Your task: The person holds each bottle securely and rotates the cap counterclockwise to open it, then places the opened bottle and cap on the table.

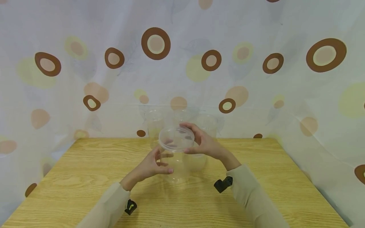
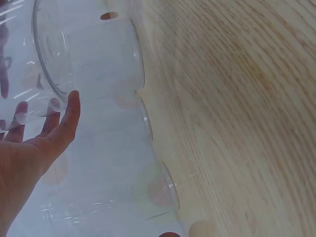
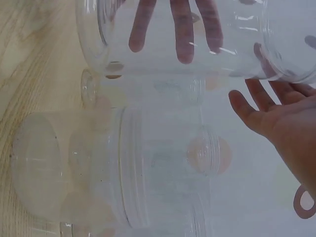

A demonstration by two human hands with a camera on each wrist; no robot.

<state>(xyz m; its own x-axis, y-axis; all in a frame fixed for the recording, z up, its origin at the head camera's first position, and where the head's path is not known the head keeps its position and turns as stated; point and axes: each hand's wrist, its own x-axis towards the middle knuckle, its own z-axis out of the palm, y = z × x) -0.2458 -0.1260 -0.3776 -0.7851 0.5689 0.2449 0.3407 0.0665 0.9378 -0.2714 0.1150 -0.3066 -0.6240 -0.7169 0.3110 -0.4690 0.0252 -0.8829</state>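
A clear plastic jar [image 1: 178,172] with a wide round top [image 1: 176,147] is between my two hands, its top tilted toward me. My left hand [image 1: 146,164] holds the jar's body from the left, thumb in front and fingers round the far side. In the right wrist view, left-hand fingers [image 3: 182,34] show through the clear wall. My right hand [image 1: 205,144] grips the jar's top rim from the right, thumb at the near edge and fingers at the far edge. The left wrist view catches the jar's round end [image 2: 49,54] just above the fingertips.
Several more clear jars stand behind the held one, including a jar [image 1: 155,125] at back left and a jar [image 1: 209,122] at back right. Another jar [image 3: 69,168] stands close by the right hand. A patterned cloth [image 1: 182,79] borders the wooden table [image 1: 85,177] at back and sides.
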